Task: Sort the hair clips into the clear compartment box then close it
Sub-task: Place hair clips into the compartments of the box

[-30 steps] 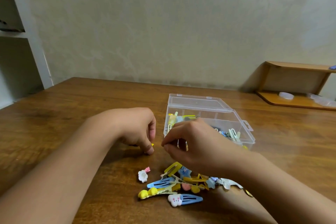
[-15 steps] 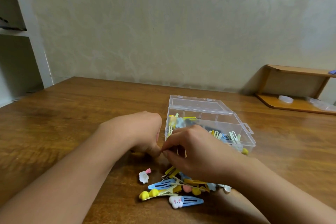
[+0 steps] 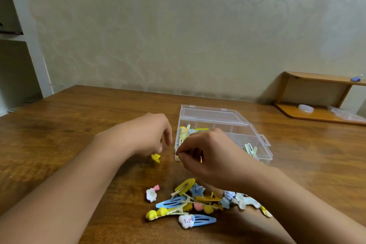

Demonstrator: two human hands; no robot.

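Observation:
The clear compartment box point(image 3: 264, 151) stands open mid-table with its lid point(image 3: 208, 113) laid back, and holds several clips in its left and front compartments. My right hand point(image 3: 210, 156) hovers at the box's near left corner, thumb and forefinger pinching a small yellow hair clip point(image 3: 178, 157). My left hand point(image 3: 148, 136), blurred, hangs with loosely curled fingers left of the box. A yellow clip point(image 3: 155, 158) lies on the table just under its fingertips. A pile of hair clips point(image 3: 190, 204) sits near me, with a white flower clip point(image 3: 151, 195) to its left.
The wooden table point(image 3: 59, 134) reaches to the wall. A low wooden shelf point(image 3: 316, 117) at the back right carries a clear tape roll point(image 3: 306, 108) and a plastic bag. White shelving point(image 3: 33, 49) stands at the far left.
The two hands, joined half a second ago, have parted. My left hand moved up and left, and a yellow clip now shows on the table below it. My right hand rose towards the box.

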